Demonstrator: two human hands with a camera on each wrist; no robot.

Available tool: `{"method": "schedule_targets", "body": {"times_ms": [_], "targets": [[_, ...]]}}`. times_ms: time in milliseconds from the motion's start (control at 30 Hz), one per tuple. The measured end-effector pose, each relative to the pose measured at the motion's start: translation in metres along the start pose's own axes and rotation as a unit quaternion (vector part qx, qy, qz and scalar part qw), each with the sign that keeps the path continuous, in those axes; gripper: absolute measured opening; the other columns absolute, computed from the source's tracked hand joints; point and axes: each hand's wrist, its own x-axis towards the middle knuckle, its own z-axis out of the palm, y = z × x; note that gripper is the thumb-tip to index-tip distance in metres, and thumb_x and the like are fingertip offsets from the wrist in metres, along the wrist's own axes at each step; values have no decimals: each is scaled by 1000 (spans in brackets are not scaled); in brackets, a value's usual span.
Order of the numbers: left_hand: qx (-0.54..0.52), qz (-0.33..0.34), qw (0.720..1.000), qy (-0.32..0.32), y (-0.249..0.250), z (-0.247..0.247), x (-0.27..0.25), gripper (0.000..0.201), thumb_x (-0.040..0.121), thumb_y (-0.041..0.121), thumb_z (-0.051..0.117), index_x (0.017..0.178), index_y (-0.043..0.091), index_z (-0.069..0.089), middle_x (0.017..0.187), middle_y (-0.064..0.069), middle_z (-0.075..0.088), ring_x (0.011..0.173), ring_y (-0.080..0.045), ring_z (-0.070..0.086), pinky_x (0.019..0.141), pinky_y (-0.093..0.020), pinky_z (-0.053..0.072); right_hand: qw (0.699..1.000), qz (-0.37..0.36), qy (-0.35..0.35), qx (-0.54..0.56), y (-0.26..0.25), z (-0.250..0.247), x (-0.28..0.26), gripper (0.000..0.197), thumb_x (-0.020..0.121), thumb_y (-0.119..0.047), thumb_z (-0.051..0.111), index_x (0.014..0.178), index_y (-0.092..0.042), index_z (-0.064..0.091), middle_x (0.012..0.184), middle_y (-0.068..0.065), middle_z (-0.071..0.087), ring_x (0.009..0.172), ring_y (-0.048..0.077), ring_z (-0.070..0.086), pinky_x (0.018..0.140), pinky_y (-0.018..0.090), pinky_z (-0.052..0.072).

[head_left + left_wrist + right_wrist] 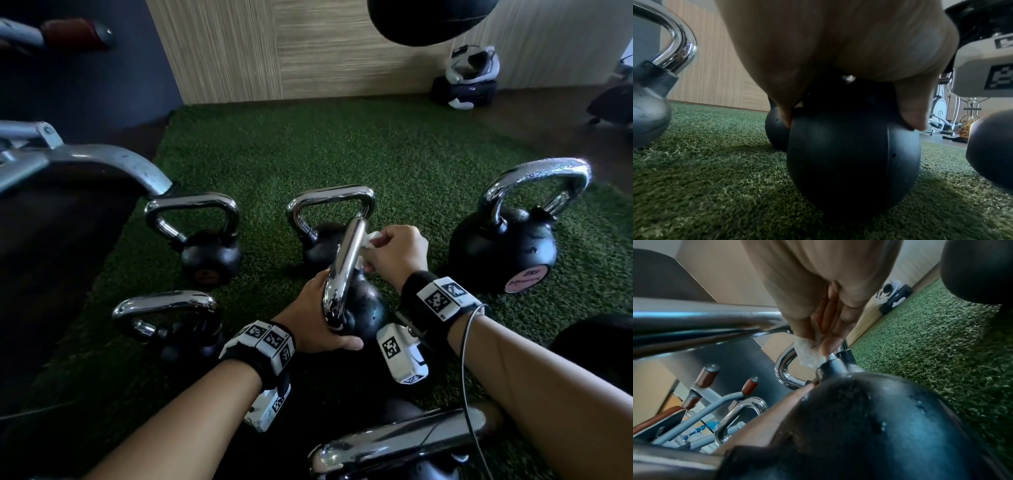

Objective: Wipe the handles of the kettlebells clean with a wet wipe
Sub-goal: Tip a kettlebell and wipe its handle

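Green artificial turf (342, 150) is covering the floor in front of a wood-grain wall panel (274, 51), and several black kettlebells with chrome handles are standing on it. At the far left, a grey metal machine frame (102, 164) is reaching over the edge of the turf. Next to it, the rear-left kettlebell (209, 257) and the front-left kettlebell (185, 339) are sitting upright, both apart from the hands. At the centre, the left hand (308, 322) is gripping the middle kettlebell (363, 308) near the base of its handle, fingers and thumb curled around the top of the black body; the left wrist view is showing this body resting on the turf. Its chrome handle (346, 263) is rising toward the camera. Directly behind it, another kettlebell (318, 246) is standing, partly hidden. To the right of the handle, the right hand (397, 253) is pinching a crumpled white wet wipe (371, 238) between curled fingers and pressing it against the right-hand leg of the handle, just above the body. Farther right, the large kettlebell (503, 250) with a pink base label is standing well apart from the hands.
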Motion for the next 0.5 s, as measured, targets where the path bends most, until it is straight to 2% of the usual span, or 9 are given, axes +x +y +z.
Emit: {"method": "schedule_targets", "body": {"times_ms": [100, 133, 200, 267, 333, 400, 433, 467, 500], "targets": [[6, -2, 1000, 2, 9, -2, -4, 128, 58, 34, 100, 157, 19, 19, 152, 9, 30, 144, -8, 30, 125, -34, 26, 998, 13, -38, -44, 2, -2, -7, 25, 66, -20, 96, 74, -11, 74, 72, -2, 73, 67, 10, 69, 55, 19, 54], [3, -3, 1000, 3, 11, -3, -6, 127, 59, 32, 100, 157, 19, 20, 148, 12, 29, 142, -6, 29, 124, -31, 25, 998, 17, -40, -43, 1, -3, -9, 24, 66, -18, 95, 75, -10, 74, 72, -2, 73, 65, 8, 69, 52, 17, 52], [-6, -2, 1000, 11, 15, -4, -9, 126, 59, 32, 100, 157, 20, 21, 145, 15, 28, 142, -5, 30, 122, -27, 25, 997, 25, -61, -38, -1, -5, -6, 23, 67, -12, 95, 70, -9, 73, 63, -4, 73, 59, 8, 71, 50, 20, 56], [-5, 2, 1000, 17, 16, -2, -11, 124, 57, 35, 100, 155, 24, 26, 149, 14, 32, 143, -6, 33, 122, -27, 27, 991, 45, -121, -33, -2, -13, -2, 23, 71, -6, 93, 71, -7, 70, 57, -1, 73, 54, 10, 72, 56, 27, 63], [-7, 1, 1000, 8, 17, -3, -15, 119, 56, 36, 100, 150, 34, 28, 151, 12, 37, 143, -8, 37, 122, -30, 30, 986, 48, -157, -9, 0, -27, 2, 27, 73, -4, 91, 91, -3, 70, 74, 8, 78, 61, 19, 76, 66, 39, 66], [21, 4, 999, -32, 19, -10, -19, 113, 57, 38, 99, 145, 39, 29, 154, 13, 38, 145, -9, 36, 123, -33, 30, 993, 14, -117, 13, -1, -40, 8, 35, 77, -5, 88, 107, -7, 69, 95, 9, 74, 66, 24, 76, 67, 43, 66], [23, 7, 998, -53, 17, -16, -21, 121, 57, 44, 97, 153, 36, 25, 156, 15, 38, 146, -9, 36, 123, -33, 30, 996, -19, -88, 5, -4, -46, 11, 36, 81, -5, 85, 112, -11, 70, 103, 6, 72, 67, 23, 75, 68, 44, 66], [-6, 2, 998, -68, 16, -24, -26, 134, 56, 50, 95, 160, 37, 12, 158, 21, 37, 147, -6, 37, 123, -32, 30, 996, -55, -65, -9, -8, -50, 14, 37, 84, -5, 82, 117, -17, 71, 108, 4, 71, 68, 23, 75, 69, 45, 66], [-56, -10, 996, -71, 17, -31, -31, 145, 56, 56, 93, 160, 44, -5, 159, 25, 35, 146, -2, 37, 123, -31, 30, 994, -93, -51, -24, -14, -53, 16, 40, 87, -4, 79, 121, -23, 73, 112, 3, 71, 70, 22, 75, 71, 45, 66]]}}
